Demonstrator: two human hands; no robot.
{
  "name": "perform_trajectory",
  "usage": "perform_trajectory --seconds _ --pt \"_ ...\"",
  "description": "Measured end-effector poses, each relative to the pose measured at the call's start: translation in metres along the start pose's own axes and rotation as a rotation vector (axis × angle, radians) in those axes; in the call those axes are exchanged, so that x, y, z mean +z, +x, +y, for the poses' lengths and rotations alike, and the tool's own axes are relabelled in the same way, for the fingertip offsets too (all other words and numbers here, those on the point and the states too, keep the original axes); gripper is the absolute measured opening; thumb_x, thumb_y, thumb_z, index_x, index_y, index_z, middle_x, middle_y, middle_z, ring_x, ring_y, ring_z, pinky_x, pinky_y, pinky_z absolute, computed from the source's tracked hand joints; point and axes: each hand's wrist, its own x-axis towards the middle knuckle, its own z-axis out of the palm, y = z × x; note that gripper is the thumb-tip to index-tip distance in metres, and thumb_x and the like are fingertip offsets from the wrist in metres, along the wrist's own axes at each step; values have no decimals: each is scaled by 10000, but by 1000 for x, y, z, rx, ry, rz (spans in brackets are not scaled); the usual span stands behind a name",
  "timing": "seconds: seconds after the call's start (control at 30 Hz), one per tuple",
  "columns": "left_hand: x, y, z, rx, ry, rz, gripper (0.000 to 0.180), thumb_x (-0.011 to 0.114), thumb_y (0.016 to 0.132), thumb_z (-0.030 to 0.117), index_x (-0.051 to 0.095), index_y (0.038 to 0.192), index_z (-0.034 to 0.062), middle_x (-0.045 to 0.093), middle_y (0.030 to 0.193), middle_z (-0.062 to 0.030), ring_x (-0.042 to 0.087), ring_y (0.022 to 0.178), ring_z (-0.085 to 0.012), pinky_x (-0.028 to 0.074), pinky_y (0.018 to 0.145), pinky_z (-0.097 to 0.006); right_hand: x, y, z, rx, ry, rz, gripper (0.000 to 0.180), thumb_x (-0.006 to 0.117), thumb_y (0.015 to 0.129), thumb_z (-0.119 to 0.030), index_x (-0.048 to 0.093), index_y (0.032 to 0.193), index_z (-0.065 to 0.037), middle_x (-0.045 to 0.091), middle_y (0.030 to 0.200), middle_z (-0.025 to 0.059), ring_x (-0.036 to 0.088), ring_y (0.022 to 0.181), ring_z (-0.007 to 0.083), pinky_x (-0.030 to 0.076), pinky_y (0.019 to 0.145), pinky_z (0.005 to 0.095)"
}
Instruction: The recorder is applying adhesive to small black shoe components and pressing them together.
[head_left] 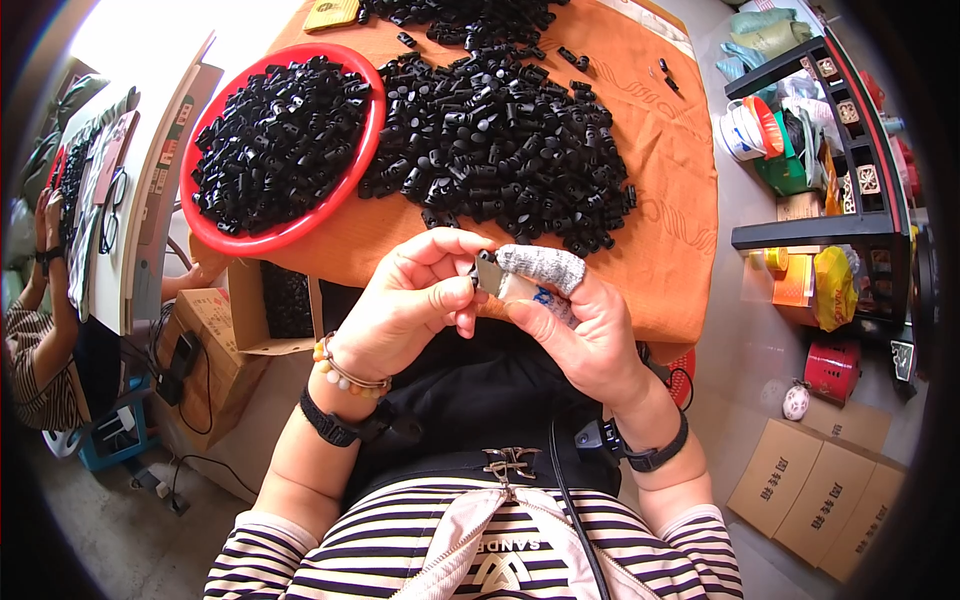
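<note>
In front of my chest, above the near edge of the table, my two hands meet. My left hand point(412, 285) is closed, pinching a small black plastic cord lock point(487, 271) whose flat side looks shiny grey. Closed against the same piece from the other side is my right hand point(598, 345). A grey knitted cover point(545, 266) sleeves its index finger, and a white cover with blue marks wraps another finger. What lies between the right fingertips is mostly hidden. Just beyond my hands spreads a big heap of black cord locks point(490, 140).
A red basin point(376, 105) full of the same black pieces stands left on the orange tablecloth point(665, 235). Below it is an open carton point(270, 345) with black parts. Black shelving point(815, 225) and flat cartons point(815, 490) are at right. Another person's arm point(60, 290) works far left.
</note>
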Motion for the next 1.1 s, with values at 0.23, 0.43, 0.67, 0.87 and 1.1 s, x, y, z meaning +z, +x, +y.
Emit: perform_trajectory --seconds 0.23,0.43,0.67,0.87,1.1 --pt "-3 1 -1 -27 -81 -58 324 614 846 78 536 1158 43 577 879 -44 567 678 -100 504 608 -226 -2 9 2 -86 41 73 352 580 897 -150 501 1187 33 596 1004 54 533 891 70 431 799 210" --pt "2 2 -1 -42 -63 -56 334 633 832 87 538 1150 45 580 861 -46 564 680 -98 503 607 -232 10 19 2 -73 135 94 464 611 875 -157 427 1247 49 579 913 51 543 837 63 448 714 191" --pt "-1 2 0 -63 -121 -79 357 622 847 109 518 1181 38 577 877 -61 566 686 -96 505 616 -224 4 32 6 -110 8 172 402 600 861 -71 461 1221 40 564 908 19 506 798 28 422 693 167" --pt "-3 2 1 -71 -170 -113 350 593 867 106 503 1198 38 575 901 -73 569 695 -102 509 619 -227 -4 28 5 -23 91 243 385 587 878 -87 464 1219 42 562 1016 14 487 867 23 405 773 172" --pt "-3 3 0 -71 -166 -102 330 587 865 86 504 1181 49 580 913 -73 570 701 -104 510 621 -227 -6 20 7 4 67 193 383 596 880 -120 477 1209 36 560 1017 19 478 861 31 399 785 173"
